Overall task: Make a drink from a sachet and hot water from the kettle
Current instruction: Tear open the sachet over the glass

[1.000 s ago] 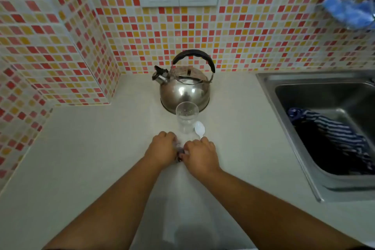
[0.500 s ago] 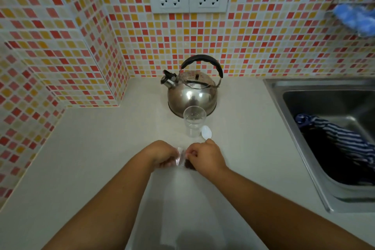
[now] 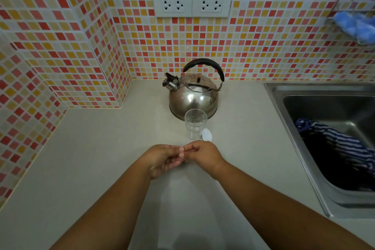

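Observation:
My left hand [image 3: 162, 159] and my right hand [image 3: 204, 155] meet fingertip to fingertip low over the counter, just in front of the glass. The left palm is turned up with its fingers curled; the right is closed in a pinch. The small sachet seen between them in the earlier frames is now hidden inside that pinch. A clear empty glass [image 3: 195, 125] stands upright beyond the hands. A white plastic spoon [image 3: 207, 135] lies right of its base. Behind the glass sits the steel kettle [image 3: 193, 97] with a black handle, spout pointing left.
The pale counter [image 3: 91, 158] runs left to a tiled wall corner. A steel sink [image 3: 316, 111] at the right holds a dark striped cloth [image 3: 341, 148]. Two wall sockets [image 3: 192, 4] sit above the kettle. A blue scrubber [image 3: 357, 25] hangs top right.
The hands have lifted slightly and the left hand has rolled palm up. The sachet visible between them half a second ago is now covered by the fingers. The camera has tilted up a little.

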